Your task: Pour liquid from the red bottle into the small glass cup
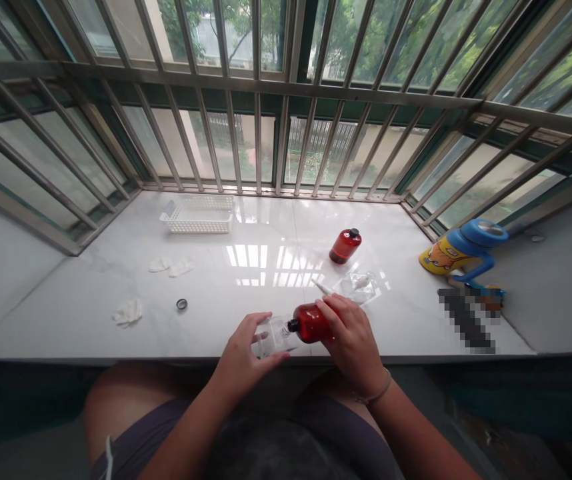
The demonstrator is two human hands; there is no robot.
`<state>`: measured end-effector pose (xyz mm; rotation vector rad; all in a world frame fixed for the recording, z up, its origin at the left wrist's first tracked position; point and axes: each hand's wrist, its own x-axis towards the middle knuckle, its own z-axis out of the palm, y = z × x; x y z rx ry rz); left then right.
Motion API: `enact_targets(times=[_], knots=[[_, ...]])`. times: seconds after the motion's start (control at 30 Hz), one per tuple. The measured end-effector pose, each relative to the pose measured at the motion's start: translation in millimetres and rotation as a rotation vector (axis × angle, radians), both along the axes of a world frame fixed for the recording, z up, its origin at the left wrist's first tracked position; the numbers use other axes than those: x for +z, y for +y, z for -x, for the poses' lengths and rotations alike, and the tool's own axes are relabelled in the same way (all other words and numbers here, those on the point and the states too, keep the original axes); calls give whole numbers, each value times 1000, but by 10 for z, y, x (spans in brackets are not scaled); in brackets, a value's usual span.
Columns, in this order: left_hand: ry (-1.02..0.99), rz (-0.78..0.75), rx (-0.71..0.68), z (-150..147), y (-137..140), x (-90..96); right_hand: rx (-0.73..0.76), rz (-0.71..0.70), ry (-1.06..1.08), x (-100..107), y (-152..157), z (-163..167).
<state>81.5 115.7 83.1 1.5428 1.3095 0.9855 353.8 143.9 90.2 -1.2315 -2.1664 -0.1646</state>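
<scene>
My right hand [353, 337] is wrapped round a red bottle [311, 323], which lies tilted on its side with its black neck pointing left. That uncapped neck is at the mouth of a clear container [273, 335]. Around the container curl the fingers and thumb of my left hand [246, 350]. Whether liquid is flowing between the two I cannot tell. Left of my hands, a small black cap or ring [181, 305] lies on the white counter [226, 303]. Behind my right hand are a white pointed piece [321, 287] and a clear plastic packet [361, 285].
A second red bottle [345, 246] with a black cap stands further back. A white perforated basket [199, 223] sits at back left. Crumpled white tissues [127, 313] lie at left. On the right stands a blue and yellow flask [461, 247] near a pixelated dark object [469, 320]. Metal bars [276, 87] line the window.
</scene>
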Motion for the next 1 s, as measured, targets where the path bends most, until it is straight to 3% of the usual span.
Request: enact_targets(times=[1.0], knots=[[-124,77,15,3,-12,-89,36,-45,-117,173,58,-8]])
